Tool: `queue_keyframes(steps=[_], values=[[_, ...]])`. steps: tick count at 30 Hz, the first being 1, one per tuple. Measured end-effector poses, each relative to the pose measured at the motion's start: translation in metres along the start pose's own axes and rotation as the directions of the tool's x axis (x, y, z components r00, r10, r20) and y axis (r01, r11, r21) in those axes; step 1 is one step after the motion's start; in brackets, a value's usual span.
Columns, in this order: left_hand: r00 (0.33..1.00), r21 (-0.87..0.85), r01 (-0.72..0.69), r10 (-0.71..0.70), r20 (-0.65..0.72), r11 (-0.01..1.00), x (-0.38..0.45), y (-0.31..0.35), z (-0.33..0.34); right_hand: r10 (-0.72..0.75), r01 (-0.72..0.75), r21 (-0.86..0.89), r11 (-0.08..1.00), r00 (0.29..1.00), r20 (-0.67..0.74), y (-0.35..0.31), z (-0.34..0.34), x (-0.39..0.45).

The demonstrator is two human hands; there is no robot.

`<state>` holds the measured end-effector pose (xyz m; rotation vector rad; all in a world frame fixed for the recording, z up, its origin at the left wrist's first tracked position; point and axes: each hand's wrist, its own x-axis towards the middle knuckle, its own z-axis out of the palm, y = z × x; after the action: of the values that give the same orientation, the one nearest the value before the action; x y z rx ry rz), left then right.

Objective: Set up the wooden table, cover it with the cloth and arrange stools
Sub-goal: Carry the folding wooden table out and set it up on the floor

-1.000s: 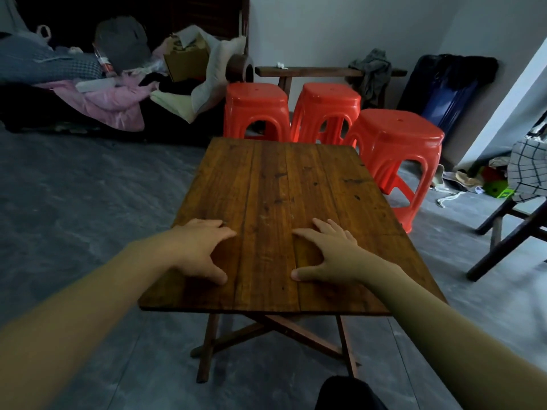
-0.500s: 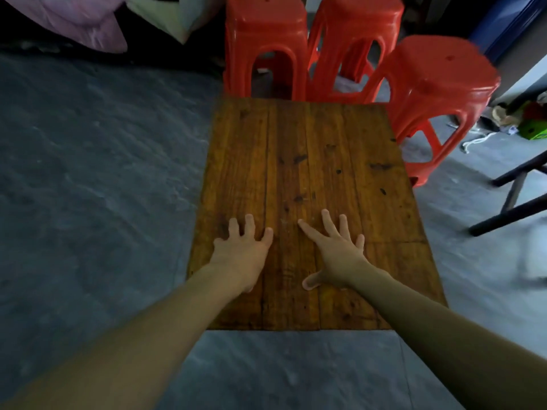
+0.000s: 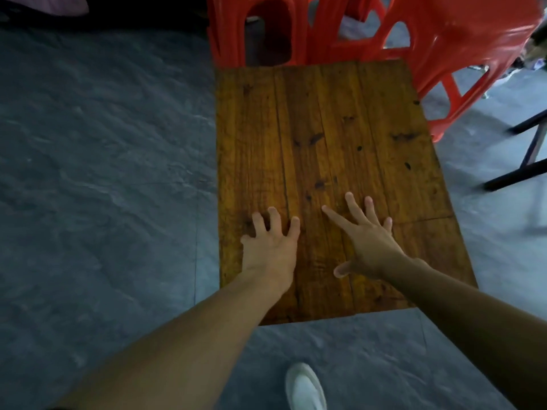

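A rectangular table of stained wooden planks [image 3: 325,137], set at the centre of the frame, is pressed flat by two bare hands near its lower edge. The left hand [image 3: 270,247] is laid palm-down with fingers spread and slightly bent; the right hand [image 3: 367,244] is splayed wide just beside it, thumb turned toward the lower edge. Nothing is gripped by either. The plank top is judged stiff and fairly heavy, its surface worn rather than slippery, and is likely best taken by its long side edges or near end should it need shifting. Three red moulded plastic stools [image 3: 444,39] are crowded against the table's far end, at the upper centre and upper right; they are judged light, rigid and easily lifted by the seat rim. No cloth can be seen, and no containers are in view. A dark frame [image 3: 529,149] is cut off at the right edge, a white shoe [image 3: 305,386] appears at the bottom, and grey mottled flooring [image 3: 103,173] fills the left.
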<state>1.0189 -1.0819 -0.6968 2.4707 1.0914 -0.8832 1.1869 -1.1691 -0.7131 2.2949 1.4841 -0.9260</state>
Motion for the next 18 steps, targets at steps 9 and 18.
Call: queue_keyframes(steps=[9, 18], values=[[0.992, 0.159, -0.119, 0.113, 0.051, 0.980, 0.009, -0.004, -0.014, 0.078, -0.080, 0.048, 0.996, 0.995, 0.057, -0.011, -0.012, -0.002], [0.951, 0.088, -0.310, 0.310, 0.011, 0.947, 0.020, -0.041, -0.018, 0.134, -0.139, 0.098, 0.986, 0.990, 0.048, -0.008, -0.015, 0.003]])
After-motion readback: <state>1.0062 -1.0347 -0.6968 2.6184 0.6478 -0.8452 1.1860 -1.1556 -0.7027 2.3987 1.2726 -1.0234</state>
